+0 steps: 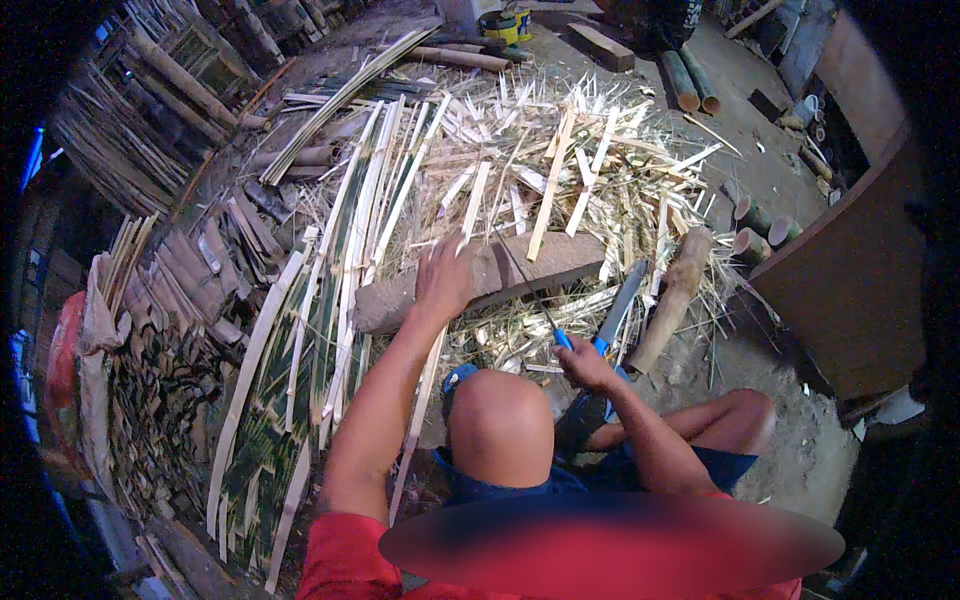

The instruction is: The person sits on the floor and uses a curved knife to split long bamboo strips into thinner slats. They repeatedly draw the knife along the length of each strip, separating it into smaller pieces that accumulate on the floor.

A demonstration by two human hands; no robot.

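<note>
My right hand [588,365] is closed round the blue handle of a long, thin-bladed knife [540,295]. Its blade slants up and left over a thick wooden block [540,265]. On the left part of that block, my left hand [445,278] is closed on a pale bamboo strip [476,200], which shows beyond the fingers. The knife's tip is near this strip; whether they touch, I cannot tell. A broad-bladed machete [623,298] with a blue handle lies right of the knife, close to my right hand.
Pale split strips and shavings [600,150] pile up beyond the block. Long green-and-white bamboo strips [265,430] lie at left, near stacked split pieces [165,400]. A short log [678,295] lies at right, with cut bamboo tubes [752,245] and a brown board [850,290] farther right.
</note>
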